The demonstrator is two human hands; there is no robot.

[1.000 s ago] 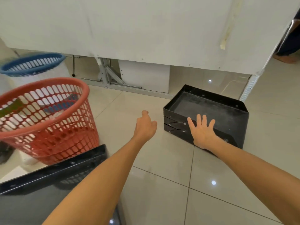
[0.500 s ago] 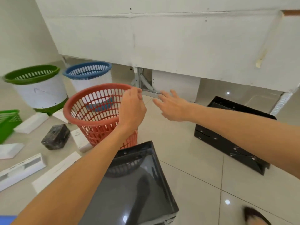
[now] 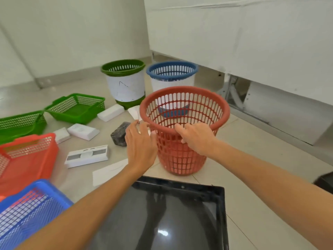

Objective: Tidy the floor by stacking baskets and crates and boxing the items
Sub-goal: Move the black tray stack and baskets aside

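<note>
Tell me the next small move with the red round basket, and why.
Probably close the left hand on the rim and lift: the right hand already grips the red round basket, while the blue round basket stands open behind it, ready for nesting.

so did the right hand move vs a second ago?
Yes. The right hand left the black tray by the white cabinet and now grips the red basket rim, leftward.

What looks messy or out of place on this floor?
Loose white foam pieces and a dark block lie scattered on the tiles at odd angles, between the green crates and the red round basket. The green round basket has white paper around it with a scribble. Nothing looks broken or spilled.
</note>
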